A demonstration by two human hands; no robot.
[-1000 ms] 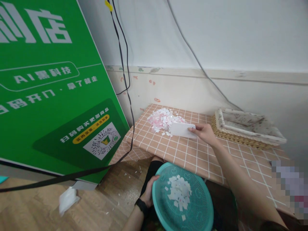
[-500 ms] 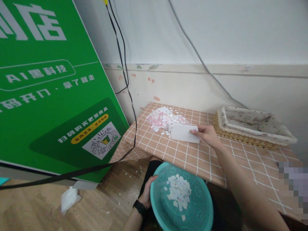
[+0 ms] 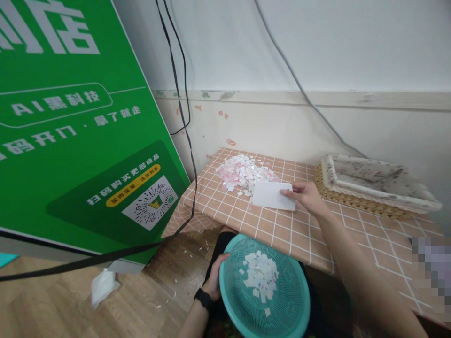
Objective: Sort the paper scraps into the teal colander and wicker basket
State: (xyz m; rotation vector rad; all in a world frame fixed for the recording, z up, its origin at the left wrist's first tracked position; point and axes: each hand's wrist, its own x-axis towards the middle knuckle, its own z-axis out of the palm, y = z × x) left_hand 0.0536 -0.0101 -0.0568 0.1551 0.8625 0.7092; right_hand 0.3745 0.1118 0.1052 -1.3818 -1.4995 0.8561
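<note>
My left hand (image 3: pixel 215 278) grips the rim of a teal plastic colander (image 3: pixel 289 300), which is tilted over my lap just below the table edge. Small white paper scraps (image 3: pixel 261 274) lie in its bottom. On the table, my right hand (image 3: pixel 306 198) pinches the right end of a white card (image 3: pixel 270 195), thumb on top. The card's left side meets the near edge of a pile of white and pink paper scraps (image 3: pixel 243 171). Whatever part of the pile lies behind the card is hidden.
A checked brown cloth covers the table (image 3: pixel 296 230). At its back right stands a wicker basket (image 3: pixel 373 188) with a patterned lining. A green sign panel (image 3: pixel 88 141) rises on the left, with a black strap (image 3: pixel 192 159) hanging before it. A white plastic bag (image 3: pixel 104 286) lies on the floor.
The view has shifted slightly. The card, still in my right hand, sits at almost the same spot by the pile. My left hand keeps its hold on the colander, which shows little movement.
</note>
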